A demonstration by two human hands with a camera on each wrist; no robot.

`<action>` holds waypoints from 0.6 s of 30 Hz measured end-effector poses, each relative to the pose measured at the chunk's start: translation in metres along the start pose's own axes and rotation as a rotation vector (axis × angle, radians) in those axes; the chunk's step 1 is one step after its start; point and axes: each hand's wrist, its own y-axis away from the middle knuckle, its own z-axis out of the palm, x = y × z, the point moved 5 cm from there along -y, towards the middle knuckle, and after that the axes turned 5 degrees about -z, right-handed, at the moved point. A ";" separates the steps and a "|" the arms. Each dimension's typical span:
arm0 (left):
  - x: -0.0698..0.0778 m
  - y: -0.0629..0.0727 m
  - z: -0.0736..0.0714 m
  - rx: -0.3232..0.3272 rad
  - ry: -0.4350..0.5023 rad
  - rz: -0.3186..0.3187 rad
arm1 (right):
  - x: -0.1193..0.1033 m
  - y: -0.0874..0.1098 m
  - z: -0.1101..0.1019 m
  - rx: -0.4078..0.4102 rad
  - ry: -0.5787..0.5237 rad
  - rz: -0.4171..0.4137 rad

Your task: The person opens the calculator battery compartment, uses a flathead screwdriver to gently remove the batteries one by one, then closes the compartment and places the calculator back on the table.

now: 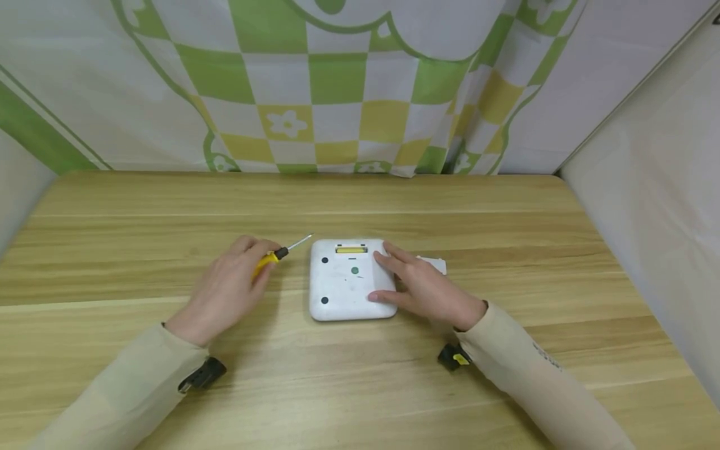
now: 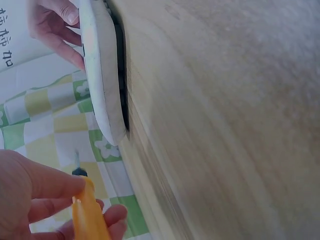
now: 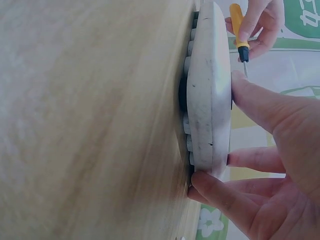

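A white calculator [image 1: 351, 287] lies keys-down on the table, its back facing up; the keys show along its underside in the right wrist view. Its battery slot [image 1: 351, 249] is uncovered, with a yellow battery inside. My right hand [image 1: 419, 284] grips the calculator's right side, thumb and a finger on the back and other fingertips at the edge. To the left of the calculator, my left hand [image 1: 233, 284] holds a screwdriver [image 2: 90, 215] by its yellow handle. The screwdriver's thin metal tip points up and right, apart from the calculator.
A small white cover [image 1: 435, 265] lies on the wooden table [image 1: 360, 381], partly hidden behind my right hand. A green, yellow and white checked curtain [image 1: 337, 81] hangs along the table's far edge. Black devices [image 1: 450, 357] sit at both wrists.
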 end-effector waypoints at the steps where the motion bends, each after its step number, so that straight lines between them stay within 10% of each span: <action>1: 0.001 0.000 0.000 -0.001 0.004 0.011 | 0.000 0.000 0.000 0.001 -0.001 0.000; 18: 0.013 -0.007 0.004 0.036 0.000 0.146 | -0.002 0.001 -0.002 -0.007 -0.004 0.010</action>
